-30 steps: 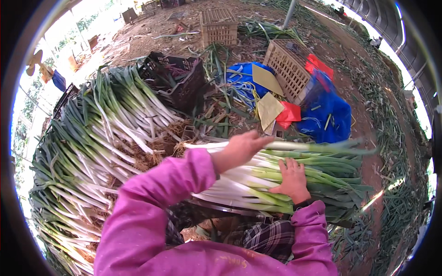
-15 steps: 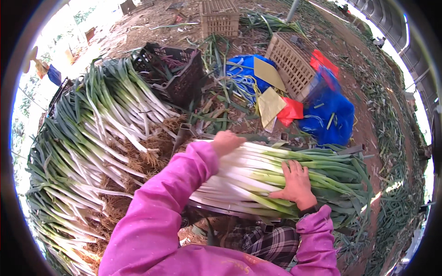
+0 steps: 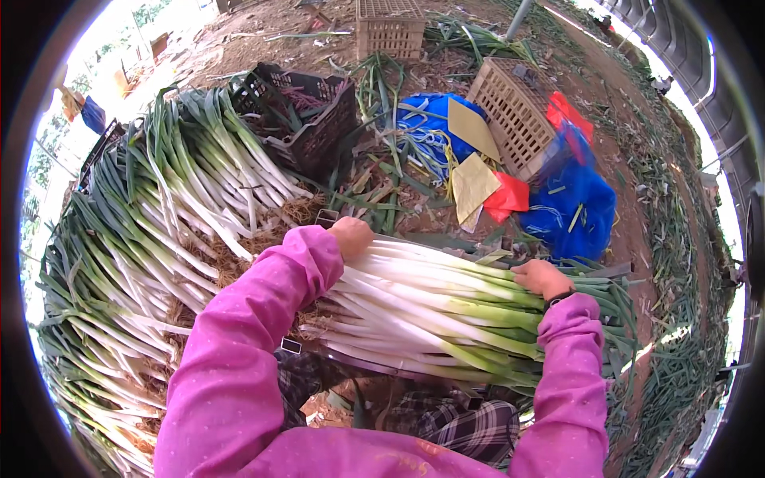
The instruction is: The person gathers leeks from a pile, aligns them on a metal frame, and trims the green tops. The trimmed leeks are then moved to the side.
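A wide bundle of leeks (image 3: pixel 430 307) lies in front of me on a low metal-edged stand, white stems to the left and green leaves to the right. At its far left corner my left hand (image 3: pixel 352 237) is closed round the root ends of some stalks, its fingertips partly hidden. My right hand (image 3: pixel 543 279) is at the far edge, where white turns to green, with its fingers curled over the stalks. Both arms wear pink sleeves. To my left a large heap of leeks (image 3: pixel 159 199) lies with brown roots facing the bundle.
Beyond the heap stands a dark plastic crate (image 3: pixel 315 135) with plant scraps inside. Two tan crates, one upright (image 3: pixel 390 36) and one tilted (image 3: pixel 510 107), are farther off. Near them lie blue netting (image 3: pixel 570 211), yellow sheets (image 3: pixel 476 187) and red plastic (image 3: pixel 504 197). Leaf litter (image 3: pixel 685 382) covers the ground at right.
My left hand has moved left to the root ends and closed. My right hand, spread flat on the leeks before, has shifted to the far edge and curled its fingers. The white stems are more exposed.
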`<state>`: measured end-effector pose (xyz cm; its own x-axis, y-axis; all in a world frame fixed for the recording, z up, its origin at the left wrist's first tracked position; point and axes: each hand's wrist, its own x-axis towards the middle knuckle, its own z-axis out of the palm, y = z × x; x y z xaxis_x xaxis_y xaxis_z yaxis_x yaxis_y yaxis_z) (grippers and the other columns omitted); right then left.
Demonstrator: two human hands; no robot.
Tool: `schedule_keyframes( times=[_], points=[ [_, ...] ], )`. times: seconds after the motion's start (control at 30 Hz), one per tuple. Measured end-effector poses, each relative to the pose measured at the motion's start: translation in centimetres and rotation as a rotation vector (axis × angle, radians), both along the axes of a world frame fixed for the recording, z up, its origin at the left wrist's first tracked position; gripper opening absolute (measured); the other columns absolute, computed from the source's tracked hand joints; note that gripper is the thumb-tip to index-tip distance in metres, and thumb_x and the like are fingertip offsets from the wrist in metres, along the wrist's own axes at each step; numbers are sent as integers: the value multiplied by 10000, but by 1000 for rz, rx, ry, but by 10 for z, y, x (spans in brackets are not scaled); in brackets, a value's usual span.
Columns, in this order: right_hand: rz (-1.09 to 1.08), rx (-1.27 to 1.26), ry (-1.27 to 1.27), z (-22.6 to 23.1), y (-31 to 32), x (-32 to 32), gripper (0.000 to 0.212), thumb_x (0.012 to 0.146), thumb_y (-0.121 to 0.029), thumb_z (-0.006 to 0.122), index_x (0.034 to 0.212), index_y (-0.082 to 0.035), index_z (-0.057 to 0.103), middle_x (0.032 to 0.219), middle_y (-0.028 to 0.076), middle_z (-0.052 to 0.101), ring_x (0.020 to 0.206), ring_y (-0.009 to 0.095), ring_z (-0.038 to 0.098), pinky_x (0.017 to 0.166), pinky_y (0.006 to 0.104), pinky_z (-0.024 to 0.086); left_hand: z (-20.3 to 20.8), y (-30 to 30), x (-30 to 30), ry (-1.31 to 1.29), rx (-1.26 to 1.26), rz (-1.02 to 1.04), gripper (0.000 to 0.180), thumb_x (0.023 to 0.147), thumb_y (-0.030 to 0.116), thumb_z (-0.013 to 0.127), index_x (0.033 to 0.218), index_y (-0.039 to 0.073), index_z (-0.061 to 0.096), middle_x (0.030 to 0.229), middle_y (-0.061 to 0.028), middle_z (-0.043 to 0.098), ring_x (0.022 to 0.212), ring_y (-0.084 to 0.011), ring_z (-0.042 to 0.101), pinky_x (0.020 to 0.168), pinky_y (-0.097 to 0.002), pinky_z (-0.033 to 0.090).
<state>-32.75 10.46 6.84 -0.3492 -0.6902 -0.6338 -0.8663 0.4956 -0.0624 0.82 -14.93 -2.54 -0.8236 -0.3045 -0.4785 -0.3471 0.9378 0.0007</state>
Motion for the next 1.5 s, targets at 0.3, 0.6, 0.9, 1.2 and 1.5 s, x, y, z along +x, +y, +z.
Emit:
schedule_keyframes(
  times=[0.3,0.6,0.9,1.2,1.5],
  points=[
    [-49,88,65,0,-16,17,378,818,-234,651,1195,-238,656,1147,120,653,1062,310,608,929,370,471,-17,8,10,98,26,79,235,850,164,557,1003,53,695,910,-144,706,841,-311,695,749,-414,552],
    [221,-318,125,-22,11,30,253,858,-231,528,936,-75,712,976,208,629,931,409,580,811,452,468,-20,17,27,170,263,-37,248,848,172,540,1064,142,659,940,-181,669,907,-351,655,781,-463,522],
    [175,-345,153,-18,40,27,414,891,-326,490,831,34,685,1022,370,554,978,508,530,895,523,418,62,15,62,643,365,198,385,787,84,591,1172,90,618,1022,-133,633,970,-332,614,807,-401,515],
    [185,-268,234,-31,3,56,411,887,-405,504,957,-57,712,1083,358,536,959,507,532,871,537,434,-21,-43,415,665,-390,1882,363,839,149,535,1133,-62,510,1164,-227,541,1093,-373,552,922,-453,461],
    [108,-306,267,-30,20,48,422,882,-416,512,885,-52,727,1084,343,559,987,485,538,876,523,443,-3,-77,425,946,-396,2084,389,735,129,652,1048,-75,544,909,-266,626,926,-430,624,820,-440,514]
  ],
)
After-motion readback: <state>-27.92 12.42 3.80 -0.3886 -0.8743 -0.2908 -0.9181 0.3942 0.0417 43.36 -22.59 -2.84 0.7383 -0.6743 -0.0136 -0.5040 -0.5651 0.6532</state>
